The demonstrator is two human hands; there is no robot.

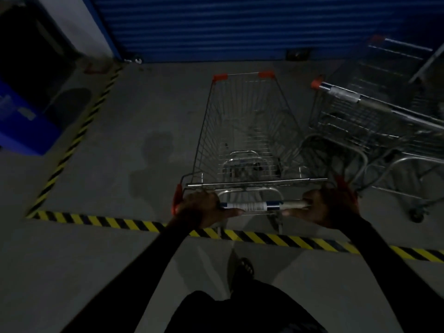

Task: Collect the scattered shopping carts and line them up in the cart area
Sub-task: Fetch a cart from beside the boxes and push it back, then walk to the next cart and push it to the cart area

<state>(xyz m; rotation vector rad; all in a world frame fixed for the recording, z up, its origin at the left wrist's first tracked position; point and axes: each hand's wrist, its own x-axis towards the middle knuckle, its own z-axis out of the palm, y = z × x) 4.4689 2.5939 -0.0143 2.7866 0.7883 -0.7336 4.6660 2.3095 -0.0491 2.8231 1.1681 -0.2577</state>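
Note:
A wire shopping cart (245, 121) with orange corner caps stands straight ahead of me, its basket inside the floor area marked by yellow-black tape (264, 237). My left hand (204, 207) grips the left end of its handle bar (252, 205). My right hand (319, 207) grips the right end. Close on the right stands a second cart (374, 121), turned at an angle, its handle pointing toward my cart. Behind it, at the far right, part of a third cart (398, 51) shows dimly.
A blue roller shutter (228, 25) closes the far side of the marked area. A striped tape line (79, 140) borders the left side, with a blue bin (21, 126) beyond it. Bare grey floor (144, 111) lies left of my cart. The light is dim.

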